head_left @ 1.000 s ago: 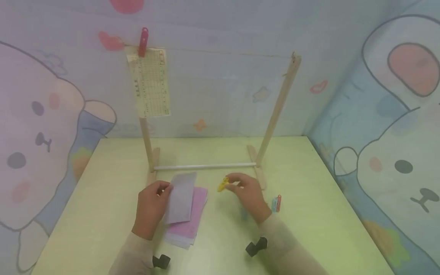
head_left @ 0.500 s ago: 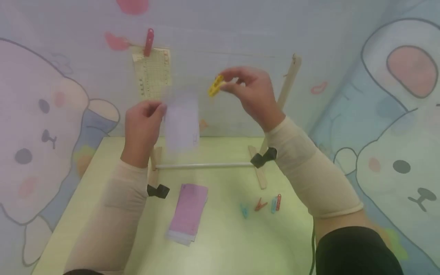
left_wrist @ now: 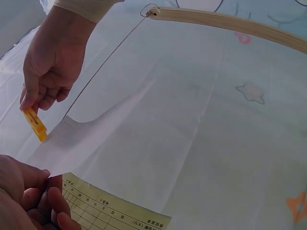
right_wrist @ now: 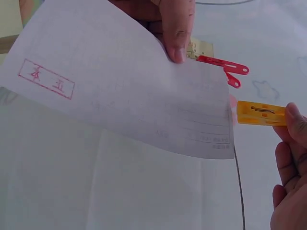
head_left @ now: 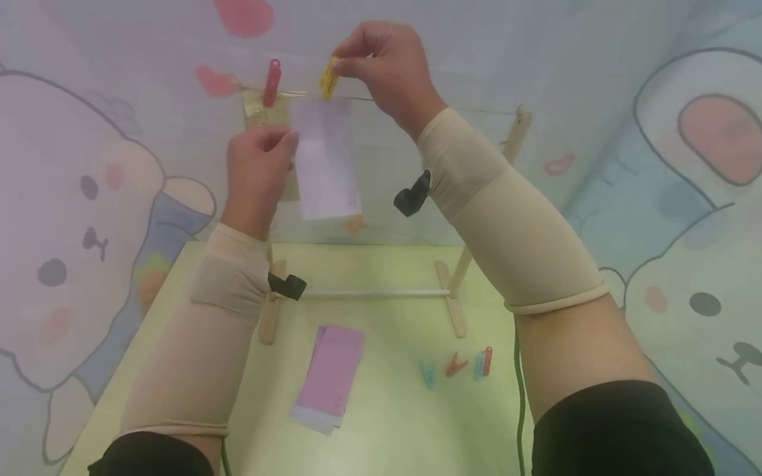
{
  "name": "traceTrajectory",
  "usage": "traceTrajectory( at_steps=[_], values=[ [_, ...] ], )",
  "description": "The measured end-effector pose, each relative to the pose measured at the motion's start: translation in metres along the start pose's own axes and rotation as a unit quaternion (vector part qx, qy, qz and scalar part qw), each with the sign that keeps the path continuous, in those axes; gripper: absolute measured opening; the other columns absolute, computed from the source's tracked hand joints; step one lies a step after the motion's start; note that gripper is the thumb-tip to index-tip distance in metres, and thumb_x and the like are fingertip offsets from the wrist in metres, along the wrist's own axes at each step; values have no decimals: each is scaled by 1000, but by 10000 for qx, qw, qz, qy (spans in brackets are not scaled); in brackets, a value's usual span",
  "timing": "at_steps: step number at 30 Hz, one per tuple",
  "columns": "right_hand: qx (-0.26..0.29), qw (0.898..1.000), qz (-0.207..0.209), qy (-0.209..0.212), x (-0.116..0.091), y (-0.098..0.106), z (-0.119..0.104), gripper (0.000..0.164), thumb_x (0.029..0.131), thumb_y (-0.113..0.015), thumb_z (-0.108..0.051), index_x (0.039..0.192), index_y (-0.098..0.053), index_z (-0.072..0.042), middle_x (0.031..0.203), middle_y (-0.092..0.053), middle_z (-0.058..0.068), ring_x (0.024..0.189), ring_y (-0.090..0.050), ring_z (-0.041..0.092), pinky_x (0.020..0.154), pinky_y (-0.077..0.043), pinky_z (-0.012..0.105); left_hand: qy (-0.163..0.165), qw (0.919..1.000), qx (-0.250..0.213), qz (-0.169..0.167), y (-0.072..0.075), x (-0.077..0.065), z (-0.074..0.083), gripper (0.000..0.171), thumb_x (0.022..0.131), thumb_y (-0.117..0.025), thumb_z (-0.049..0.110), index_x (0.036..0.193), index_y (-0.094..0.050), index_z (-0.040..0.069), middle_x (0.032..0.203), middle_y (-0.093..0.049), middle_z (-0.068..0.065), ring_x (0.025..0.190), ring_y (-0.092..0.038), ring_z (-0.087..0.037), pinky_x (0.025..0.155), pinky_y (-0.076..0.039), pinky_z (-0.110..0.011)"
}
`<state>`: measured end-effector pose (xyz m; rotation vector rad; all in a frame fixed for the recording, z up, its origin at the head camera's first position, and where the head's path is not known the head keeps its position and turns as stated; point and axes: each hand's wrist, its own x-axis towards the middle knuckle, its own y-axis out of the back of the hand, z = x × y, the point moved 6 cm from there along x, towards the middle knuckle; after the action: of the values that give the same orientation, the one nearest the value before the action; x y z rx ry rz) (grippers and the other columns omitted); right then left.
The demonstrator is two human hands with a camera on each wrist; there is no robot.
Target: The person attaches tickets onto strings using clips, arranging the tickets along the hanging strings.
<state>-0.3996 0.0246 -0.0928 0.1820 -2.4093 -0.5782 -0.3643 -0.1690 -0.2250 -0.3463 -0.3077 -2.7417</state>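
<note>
Yellow clothespin (head_left: 329,79) near the string (head_left: 476,110): I see the right hand (head_left: 393,73) pinching it. Below the string, the left hand (head_left: 256,168) pinches the pale paper (head_left: 327,168).

The white sheet (right_wrist: 115,81) is marked with red characters in a red-lined box, and a bright yellow is shown by the raised clip (head_left: 328,80). The pale yellow sheet (left_wrist: 115,211) is ruled with a dark grid and paired with a red clip (head_left: 272,82). On the pale yellow-green worktop (head_left: 399,430), pink-topped papers (head_left: 332,367), light-blue pegs (head_left: 427,375) and red pegs (head_left: 456,365) are seen, and the pale-blue backdrop (head_left: 476,39) is patterned with pastel cartoon animals, hearts and stars.
</note>
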Motion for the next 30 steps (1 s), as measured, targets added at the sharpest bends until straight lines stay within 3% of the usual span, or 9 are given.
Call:
traceTrajectory(
  at_steps=[8, 12, 19, 23, 25, 30],
  values=[
    [114, 9982, -183, -557, 9, -10, 9, 5, 93, -78, -8, 88, -78, -11, 104, -74, 4, 105, -60, 15, 93, -49, 23, 355, 9992, 184, -30, -6, 6, 2, 30, 102, -66, 35, 124, -76, 17, 115, -67, -2, 95, -61, -16, 89, -50, -33],
    [-101, 9963, -305, -798, 10, -14, 16, 4, 94, -78, -15, 95, -79, -12, 109, -73, 1, 107, -60, 15, 95, -50, 22, 258, 9995, 170, 28, -6, 5, 2, 28, 102, -67, 34, 122, -77, 15, 109, -67, -2, 91, -60, -16, 84, -49, -31],
    [-510, 9896, -1015, -883, 14, -16, 28, 28, 90, -83, -20, 117, -75, -14, 115, -73, 0, 109, -62, 14, 95, -49, 25, 14, 9997, 208, 81, -7, 5, 1, 27, 102, -67, 32, 119, -77, 13, 106, -69, -3, 88, -61, -16, 81, -49, -31],
    [-667, 9854, -1335, -813, 14, -12, 34, 48, 89, -84, -23, 134, -69, -19, 121, -73, -1, 114, -65, 11, 101, -48, 26, -229, 9985, 492, 118, -5, 5, 1, 29, 102, -66, 32, 122, -76, 14, 113, -71, -5, 96, -62, -16, 88, -51, -30],
    [-888, 9831, -1381, -815, 12, -8, 37, 57, 90, -83, -27, 143, -64, -23, 127, -72, -4, 120, -62, 8, 105, -46, 27, -514, 9960, 702, 198, -2, 4, 2, 30, 102, -67, 33, 123, -76, 13, 116, -73, -6, 100, -63, -16, 92, -51, -30],
    [-1567, 9820, -998, -352, -5, 11, 39, 64, 93, -79, -41, 151, -54, -30, 142, -63, -13, 134, -50, 0, 115, -32, 21, -1193, 9822, 1297, 645, 9, -8, 2, 34, 100, -67, 38, 123, -76, 14, 114, -76, -5, 98, -67, -16, 91, -51, -32]
  ],
)
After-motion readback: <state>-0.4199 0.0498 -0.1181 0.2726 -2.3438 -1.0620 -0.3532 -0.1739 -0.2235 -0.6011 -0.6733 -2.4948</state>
